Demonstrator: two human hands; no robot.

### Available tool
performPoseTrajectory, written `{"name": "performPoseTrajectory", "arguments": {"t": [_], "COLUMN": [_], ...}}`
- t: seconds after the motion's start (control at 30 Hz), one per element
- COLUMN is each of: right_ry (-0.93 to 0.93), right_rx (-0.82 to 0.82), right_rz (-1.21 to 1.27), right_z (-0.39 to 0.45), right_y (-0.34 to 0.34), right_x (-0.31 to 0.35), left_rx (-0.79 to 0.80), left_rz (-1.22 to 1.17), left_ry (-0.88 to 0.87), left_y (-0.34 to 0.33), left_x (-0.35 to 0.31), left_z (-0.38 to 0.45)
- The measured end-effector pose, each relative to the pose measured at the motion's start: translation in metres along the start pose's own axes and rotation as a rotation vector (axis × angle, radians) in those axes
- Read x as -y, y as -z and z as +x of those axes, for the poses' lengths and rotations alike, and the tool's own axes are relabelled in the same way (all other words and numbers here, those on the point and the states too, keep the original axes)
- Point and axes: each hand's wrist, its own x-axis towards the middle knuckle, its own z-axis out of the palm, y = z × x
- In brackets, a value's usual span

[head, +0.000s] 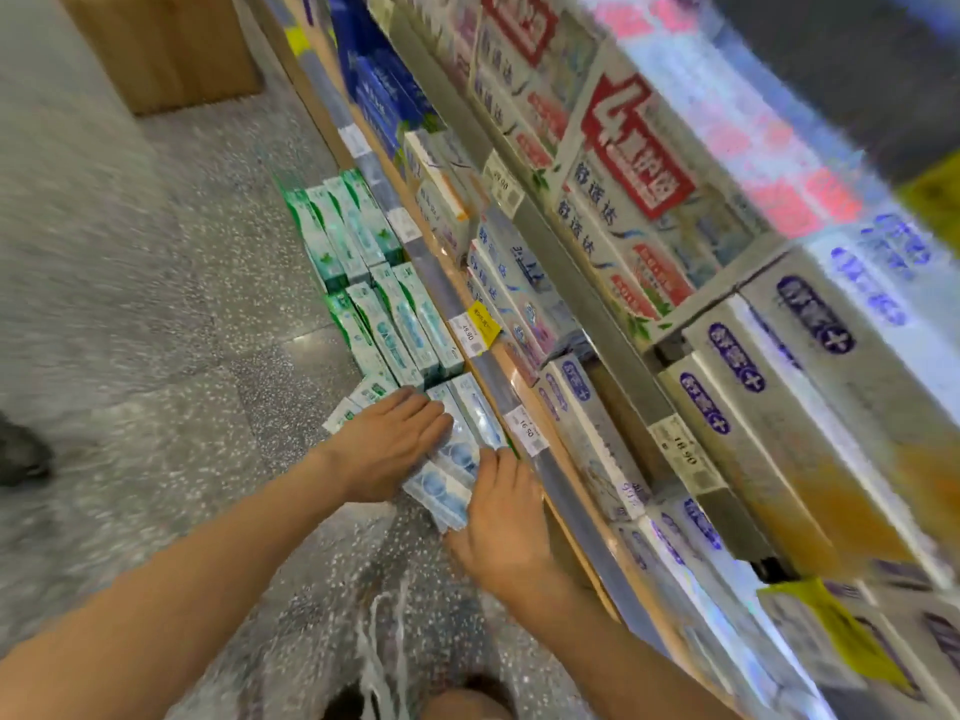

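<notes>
Pale blue and white toothpaste boxes [451, 462] lie side by side on the lowest shelf of a store rack. My left hand [389, 439] lies flat on their left side with straight fingers touching the box tops. My right hand [506, 517] presses against their near right end, fingers extended along the boxes. Both hands bracket the same small group of boxes. The image is blurred by motion.
Green and white boxes [363, 283] fill the bottom shelf beyond my hands. Higher shelves [613, 324] carry blue, white and red cartons with price tags [530, 431] on the rails. Speckled grey floor [156, 304] stretches left; a wooden box [166, 44] stands far left.
</notes>
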Motion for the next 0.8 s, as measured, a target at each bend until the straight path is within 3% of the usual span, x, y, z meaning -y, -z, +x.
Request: {"name": "performPoseTrajectory", "arguments": {"t": [0.13,0.3,0.37,0.43,0.47,0.5,0.6,0.67,0.8], "right_ry": [0.214,0.413,0.351,0.24,0.212,0.208,0.27,0.363,0.452], "right_rx": [-0.163,-0.513,-0.677,-0.791,-0.767,-0.625,-0.062,0.039,0.063], "right_rz": [-0.074,-0.127,0.009,0.333,0.575,0.86,1.547,1.667,1.751], "right_z": [0.005,-0.014,-0.034,-0.058,-0.071,-0.085,-0.115,-0.123,-0.15], "right_y": [0.185,0.435,0.513,0.573,0.597,0.623,0.682,0.704,0.737], "right_x": [0.026,0.064,0.076,0.087,0.093,0.102,0.136,0.165,0.22], "left_rx": [-0.008,-0.204,-0.363,-0.539,-0.603,-0.653,-0.774,-0.846,-0.935], "left_rz": [-0.037,-0.104,-0.08,-0.072,-0.074,-0.071,-0.109,-0.082,0.03], "left_ry": [0.237,0.527,0.683,0.817,0.882,0.946,1.108,1.169,1.332], "left_y": [0.184,0.427,0.506,0.571,0.601,0.631,0.705,0.738,0.774], "left_x": [0.041,0.07,0.07,0.067,0.062,0.055,0.029,0.012,-0.011], "left_z": [-0.021,-0.044,-0.049,-0.052,-0.052,-0.053,-0.063,-0.076,-0.113]}}
